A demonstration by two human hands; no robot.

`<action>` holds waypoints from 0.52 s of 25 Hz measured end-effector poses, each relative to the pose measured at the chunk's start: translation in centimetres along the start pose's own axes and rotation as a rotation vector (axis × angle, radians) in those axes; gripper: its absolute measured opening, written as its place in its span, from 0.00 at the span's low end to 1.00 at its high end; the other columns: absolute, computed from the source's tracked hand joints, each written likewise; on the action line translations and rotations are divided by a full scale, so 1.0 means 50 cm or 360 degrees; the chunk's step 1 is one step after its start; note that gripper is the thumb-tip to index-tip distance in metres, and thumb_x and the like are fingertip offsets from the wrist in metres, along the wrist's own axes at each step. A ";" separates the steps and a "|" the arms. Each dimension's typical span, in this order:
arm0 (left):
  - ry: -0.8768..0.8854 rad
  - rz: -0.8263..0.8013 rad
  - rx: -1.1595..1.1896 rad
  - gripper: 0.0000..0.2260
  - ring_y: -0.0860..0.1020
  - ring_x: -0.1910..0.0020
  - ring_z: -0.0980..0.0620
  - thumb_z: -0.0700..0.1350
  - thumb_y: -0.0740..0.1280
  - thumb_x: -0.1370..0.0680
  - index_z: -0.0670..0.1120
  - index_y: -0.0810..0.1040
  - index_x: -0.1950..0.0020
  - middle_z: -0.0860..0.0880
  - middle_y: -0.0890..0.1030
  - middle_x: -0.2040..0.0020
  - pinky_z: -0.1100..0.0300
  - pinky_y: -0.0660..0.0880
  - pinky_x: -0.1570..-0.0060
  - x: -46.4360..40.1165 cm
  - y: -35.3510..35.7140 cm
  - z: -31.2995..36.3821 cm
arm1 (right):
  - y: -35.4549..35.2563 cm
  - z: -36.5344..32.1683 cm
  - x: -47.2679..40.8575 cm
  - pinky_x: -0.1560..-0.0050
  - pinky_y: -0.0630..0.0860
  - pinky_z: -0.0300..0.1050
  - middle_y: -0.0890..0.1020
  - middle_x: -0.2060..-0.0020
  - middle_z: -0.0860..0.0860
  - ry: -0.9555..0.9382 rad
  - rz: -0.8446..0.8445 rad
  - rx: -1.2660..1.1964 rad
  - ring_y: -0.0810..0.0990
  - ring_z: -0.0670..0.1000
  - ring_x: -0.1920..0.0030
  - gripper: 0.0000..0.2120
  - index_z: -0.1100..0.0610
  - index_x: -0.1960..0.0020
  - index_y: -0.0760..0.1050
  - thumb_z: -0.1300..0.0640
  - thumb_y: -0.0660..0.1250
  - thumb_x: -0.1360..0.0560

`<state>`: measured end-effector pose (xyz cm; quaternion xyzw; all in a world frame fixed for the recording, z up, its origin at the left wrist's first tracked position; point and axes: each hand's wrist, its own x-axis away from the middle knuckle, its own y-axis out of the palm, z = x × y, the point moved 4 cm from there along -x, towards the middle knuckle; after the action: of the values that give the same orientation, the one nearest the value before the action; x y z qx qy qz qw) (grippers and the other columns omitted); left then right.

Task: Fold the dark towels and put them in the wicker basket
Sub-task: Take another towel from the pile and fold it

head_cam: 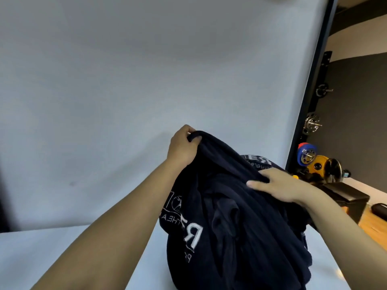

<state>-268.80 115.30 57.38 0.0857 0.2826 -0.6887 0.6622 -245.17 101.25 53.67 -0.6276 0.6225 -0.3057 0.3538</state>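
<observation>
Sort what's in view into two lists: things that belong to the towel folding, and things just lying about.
Belongs to the job:
dark towels
left hand, gripping a towel edge
right hand, holding the towel
white table

Just lying about:
weight plates
black box
white backdrop

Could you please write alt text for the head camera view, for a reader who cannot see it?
A person's left hand grips the raised edge of a dark towel with white lettering, bunched in a heap on a pale table, while the right hand holds its other side. A pale backdrop fills the view behind.
</observation>
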 end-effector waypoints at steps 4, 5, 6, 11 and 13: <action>-0.0054 -0.0443 -0.0150 0.20 0.79 0.47 0.52 0.60 0.65 0.21 0.52 0.69 0.33 0.52 0.78 0.40 0.58 0.75 0.47 0.036 0.073 0.051 | -0.105 0.012 -0.008 0.63 0.74 0.48 0.83 0.65 0.52 0.0186 0.0895 -0.0504 0.82 0.56 0.60 0.17 0.57 0.60 0.79 0.47 0.64 0.18; -0.0079 -0.0650 -0.0112 0.32 0.78 0.42 0.52 0.68 0.66 0.25 0.53 0.65 0.27 0.53 0.76 0.36 0.58 0.74 0.44 0.049 0.097 0.072 | -0.128 -0.003 -0.024 0.62 0.76 0.52 0.82 0.64 0.56 0.0171 0.1010 -0.0631 0.82 0.60 0.59 0.18 0.59 0.59 0.79 0.46 0.64 0.19; -0.0063 -0.0826 -0.0080 0.42 0.76 0.37 0.52 0.74 0.67 0.31 0.56 0.61 0.24 0.55 0.74 0.33 0.57 0.73 0.40 0.059 0.122 0.094 | -0.156 -0.024 -0.043 0.59 0.78 0.56 0.83 0.62 0.60 0.0113 0.1088 -0.0698 0.83 0.62 0.57 0.19 0.61 0.58 0.78 0.46 0.65 0.19; 0.0094 -0.0688 -0.0116 0.39 0.77 0.40 0.51 0.60 0.77 0.31 0.49 0.65 0.26 0.52 0.76 0.34 0.52 0.77 0.39 0.031 0.134 0.143 | -0.282 -0.211 -0.092 0.62 0.74 0.45 0.79 0.63 0.54 -0.0341 0.1475 -0.0810 0.78 0.50 0.63 0.17 0.64 0.52 0.77 0.48 0.63 0.18; 0.0005 -0.0524 -0.0047 0.20 0.81 0.48 0.50 0.50 0.75 0.25 0.46 0.76 0.36 0.49 0.82 0.43 0.56 0.79 0.48 0.000 0.094 0.123 | -0.264 -0.217 -0.103 0.63 0.73 0.39 0.80 0.63 0.53 -0.0412 0.1509 -0.0679 0.77 0.48 0.63 0.17 0.62 0.52 0.77 0.47 0.65 0.19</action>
<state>-262.74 112.38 61.15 0.0296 0.3040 -0.7835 0.5411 -246.83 105.37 70.96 -0.3682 0.8372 0.1010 0.3916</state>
